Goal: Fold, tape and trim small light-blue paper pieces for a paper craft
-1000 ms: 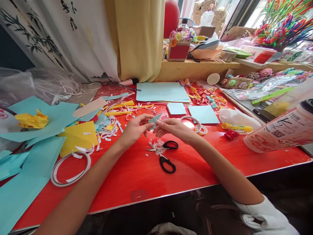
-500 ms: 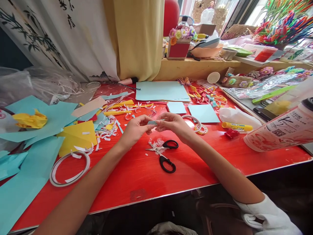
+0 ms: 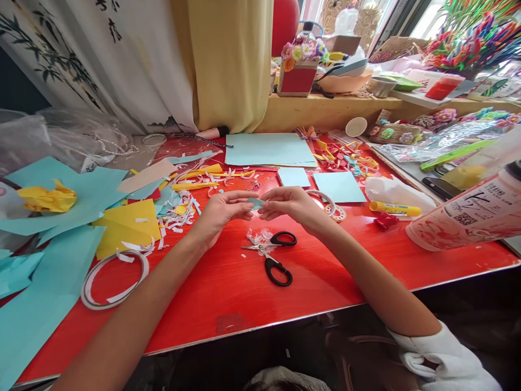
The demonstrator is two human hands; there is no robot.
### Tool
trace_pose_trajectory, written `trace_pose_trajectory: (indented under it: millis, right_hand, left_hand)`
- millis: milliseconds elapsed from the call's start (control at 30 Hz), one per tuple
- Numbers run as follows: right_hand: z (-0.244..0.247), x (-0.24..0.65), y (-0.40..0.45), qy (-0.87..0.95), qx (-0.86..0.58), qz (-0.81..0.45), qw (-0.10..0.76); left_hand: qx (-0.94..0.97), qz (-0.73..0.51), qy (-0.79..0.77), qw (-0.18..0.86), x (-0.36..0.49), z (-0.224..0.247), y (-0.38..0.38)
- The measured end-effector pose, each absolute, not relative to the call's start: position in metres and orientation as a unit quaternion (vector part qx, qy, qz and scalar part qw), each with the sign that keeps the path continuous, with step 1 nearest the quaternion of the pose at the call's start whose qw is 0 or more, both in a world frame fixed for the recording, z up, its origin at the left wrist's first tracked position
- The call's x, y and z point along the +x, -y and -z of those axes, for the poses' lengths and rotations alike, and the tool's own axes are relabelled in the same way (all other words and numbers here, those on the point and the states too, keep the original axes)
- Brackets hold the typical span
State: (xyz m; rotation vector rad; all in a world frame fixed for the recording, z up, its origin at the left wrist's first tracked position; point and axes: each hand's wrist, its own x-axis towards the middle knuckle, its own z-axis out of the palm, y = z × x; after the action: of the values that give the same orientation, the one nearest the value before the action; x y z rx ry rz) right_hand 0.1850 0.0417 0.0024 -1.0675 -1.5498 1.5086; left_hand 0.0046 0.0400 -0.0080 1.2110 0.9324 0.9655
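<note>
Between my two hands is a small light-blue paper piece [image 3: 255, 203], pinched at both ends above the red table [image 3: 325, 282]. My left hand [image 3: 223, 213] grips its left end with thumb and fingers. The right end is pinched by my right hand [image 3: 285, 204]. Just below the hands lie open scissors [image 3: 266, 255] with black handles, their blades over a heap of small clear scraps. Beyond my right hand are two light-blue paper squares [image 3: 340, 187] [image 3: 293, 177] and a roll of tape [image 3: 321, 200].
Light-blue sheets [image 3: 271, 149] lie at the back. Paper scraps, a yellow sheet [image 3: 128, 228] and a large tape roll [image 3: 115, 279] are at left. A yellow glue stick [image 3: 394, 209] and a tilted cup [image 3: 464, 214] stand right.
The fingers of my left hand have shifted slightly on the paper piece, and more of the piece shows between the hands. The view has moved slightly.
</note>
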Motion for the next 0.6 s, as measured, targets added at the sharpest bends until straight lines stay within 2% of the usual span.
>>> trace_pose_trajectory:
  millis: [400, 600]
  right_hand:
    - [0.0064, 0.1835, -0.0437, 0.578, -0.426, -0.592, 0.366]
    - [0.0068, 0.1820, -0.0437, 0.592, -0.417, -0.589, 0.358]
  left_hand:
    - [0.512, -0.397, -0.410, 0.642, 0.0064, 0.0089, -0.0385]
    - [0.536, -0.418, -0.415, 0.605, 0.0092, 0.0132, -0.0389]
